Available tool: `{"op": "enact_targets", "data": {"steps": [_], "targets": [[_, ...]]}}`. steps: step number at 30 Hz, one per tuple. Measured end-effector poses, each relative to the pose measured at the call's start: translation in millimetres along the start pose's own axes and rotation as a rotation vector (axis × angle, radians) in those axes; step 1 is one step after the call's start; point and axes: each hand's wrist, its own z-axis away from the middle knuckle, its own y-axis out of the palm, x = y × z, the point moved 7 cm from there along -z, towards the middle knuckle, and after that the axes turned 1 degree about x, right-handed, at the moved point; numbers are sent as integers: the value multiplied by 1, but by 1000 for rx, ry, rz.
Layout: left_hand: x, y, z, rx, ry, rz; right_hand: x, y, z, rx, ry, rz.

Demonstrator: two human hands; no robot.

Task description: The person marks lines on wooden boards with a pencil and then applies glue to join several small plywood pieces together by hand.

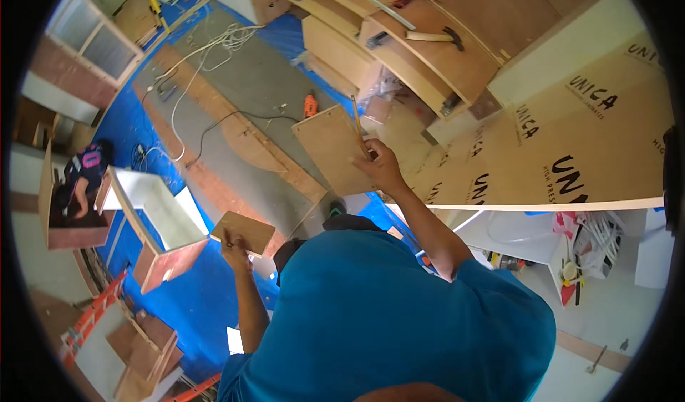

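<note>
My left hand [233, 252] is closed on the near edge of a small rectangular plywood piece [250, 232], held out low to the left. Raised ahead and to the right, my right hand [383, 165] grips the side of a larger plywood panel [328, 151]. A thin tan stick, pencil-like in shape, [357, 119] rises from the fingers of that same hand along the panel's right edge. Part of the right-hand fingers is hidden behind the panel. The two boards are apart from each other.
An orange power tool [310, 107] and white cables [232, 39] lie on the grey surface ahead. A hammer [434, 37] rests on the cabinet at upper right. Printed brown sheet [542, 131] spans the right. An open box frame [160, 220] and another person [87, 174] are left.
</note>
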Motion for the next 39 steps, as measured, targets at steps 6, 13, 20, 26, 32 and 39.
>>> {"op": "enact_targets", "data": {"steps": [6,13,20,26,32,39], "targets": [[-37,155,-51,215,29,41,-5,-75,-13,-250,-9,-64],[-85,401,-56,649,-179,169,-20,-145,10,-639,42,-189],[-95,640,-27,1164,-253,92,-6,-212,54,-958,93,-33],[-82,828,29,1460,-355,68,14,-236,47,-1113,132,-38],[-32,973,43,1488,-55,-359,-21,-242,14,-1190,202,-220],[-17,1053,44,1535,389,-552,5,-251,-51,-1265,139,-172]]}}
